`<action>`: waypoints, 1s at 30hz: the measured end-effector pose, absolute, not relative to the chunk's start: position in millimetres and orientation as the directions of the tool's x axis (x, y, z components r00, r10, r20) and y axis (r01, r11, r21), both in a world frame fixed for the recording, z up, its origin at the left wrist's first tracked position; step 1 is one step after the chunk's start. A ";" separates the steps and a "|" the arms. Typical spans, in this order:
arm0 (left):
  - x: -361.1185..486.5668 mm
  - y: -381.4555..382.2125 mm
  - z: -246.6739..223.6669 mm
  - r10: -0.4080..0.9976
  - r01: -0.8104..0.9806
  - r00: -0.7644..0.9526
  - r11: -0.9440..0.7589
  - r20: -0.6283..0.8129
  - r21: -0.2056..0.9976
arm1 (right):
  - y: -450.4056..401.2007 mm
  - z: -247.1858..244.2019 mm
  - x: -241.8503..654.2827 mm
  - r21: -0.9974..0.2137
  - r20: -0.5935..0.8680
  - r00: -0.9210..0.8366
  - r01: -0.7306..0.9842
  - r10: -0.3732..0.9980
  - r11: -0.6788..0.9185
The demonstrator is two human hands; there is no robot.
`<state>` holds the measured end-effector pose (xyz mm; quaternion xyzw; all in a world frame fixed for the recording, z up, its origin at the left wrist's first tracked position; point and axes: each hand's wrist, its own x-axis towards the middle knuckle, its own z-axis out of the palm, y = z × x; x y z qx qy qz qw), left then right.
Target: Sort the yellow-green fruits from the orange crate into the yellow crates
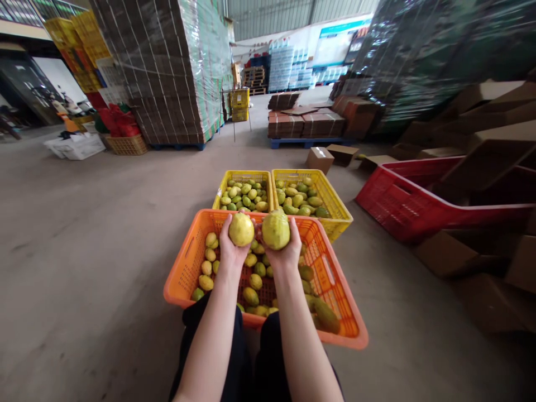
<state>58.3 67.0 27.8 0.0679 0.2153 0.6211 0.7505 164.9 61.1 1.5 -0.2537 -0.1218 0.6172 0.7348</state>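
My left hand (233,245) is closed around a rounded yellow fruit (242,229), slightly bumpy. Beside it, my right hand (285,244) grips a larger yellow-green fruit (276,230). Both are held up side by side, a small gap between them, above the far part of an orange plastic crate (180,276). Inside that crate lie several yellow and green oval fruits (255,281), partly hidden by my forearms. A longer greenish fruit (326,315) rests in its near right corner. The exact kind of fruit is not certain.
Two yellow crates (339,215) of similar fruit stand just behind the orange one. At right are a red crate (389,195) and open cardboard boxes (456,251). Wrapped pallet stacks (167,72) and flattened cartons (305,124) stand farther back.
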 end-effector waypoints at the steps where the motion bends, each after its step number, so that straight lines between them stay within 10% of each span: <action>1: 57.3 68.1 28.1 0.960 -0.910 0.137 0.220 -0.246 0.351 | 62.4 0.6 165.1 -0.522 -0.146 0.200 -0.847 0.969 0.096; 11: 45.6 71.6 31.2 0.941 -0.953 0.053 0.148 -0.334 0.265 | 70.8 -1.7 157.2 -0.551 -0.339 0.325 -0.829 0.883 0.094; 30: 16.7 71.5 28.0 0.891 -0.933 0.053 0.205 -0.450 0.296 | 65.0 -2.0 140.0 -0.542 -0.344 0.024 -0.822 0.939 -0.178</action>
